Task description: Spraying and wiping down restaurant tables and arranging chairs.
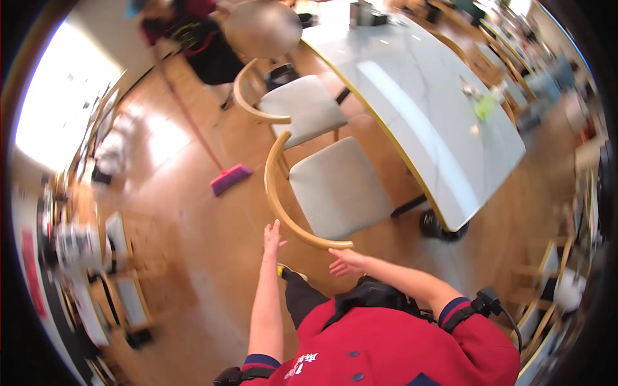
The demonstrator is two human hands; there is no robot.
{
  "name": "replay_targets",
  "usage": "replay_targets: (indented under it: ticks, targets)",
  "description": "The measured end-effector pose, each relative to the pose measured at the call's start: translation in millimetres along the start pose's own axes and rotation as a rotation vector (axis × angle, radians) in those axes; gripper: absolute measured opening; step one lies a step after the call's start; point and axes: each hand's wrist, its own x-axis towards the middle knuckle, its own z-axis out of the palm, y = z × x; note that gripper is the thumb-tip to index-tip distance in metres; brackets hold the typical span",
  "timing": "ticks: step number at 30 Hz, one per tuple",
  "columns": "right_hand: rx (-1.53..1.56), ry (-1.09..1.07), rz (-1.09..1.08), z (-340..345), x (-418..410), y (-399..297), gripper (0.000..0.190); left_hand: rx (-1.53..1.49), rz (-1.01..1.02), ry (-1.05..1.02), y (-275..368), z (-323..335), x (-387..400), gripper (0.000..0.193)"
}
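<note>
A chair with a curved wooden backrest (289, 219) and a grey padded seat (338, 188) stands right before me. My left hand (273, 238) reaches out beside the left part of that backrest, its fingers apart and nothing in it. Close to the backrest's right end is my right hand (348, 262), fingers spread and empty. Whether its fingertips touch the wood I cannot tell. The chair faces a white marble-patterned table (410, 96) with a gold-coloured edge.
Beyond the near chair stands a second grey-seated chair (304, 108). A person in dark clothing (212, 53) holds a long-handled broom with a purple head (231, 179) on the wooden floor. Green and white items (485, 103), blurred, lie on the table. More furniture lines both sides.
</note>
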Motion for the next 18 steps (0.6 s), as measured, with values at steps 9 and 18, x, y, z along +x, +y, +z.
replay_targets:
  ticks: [9,18]
  targets:
    - [1.167,0.658,-0.543,15,93,-1,0.054,0.237,-0.017,-0.458,38,61,32,0.087]
    - [1.199,1.088,-0.586,-83,41,-24,0.048,0.104,-0.191,-0.815,114,104,91,0.044]
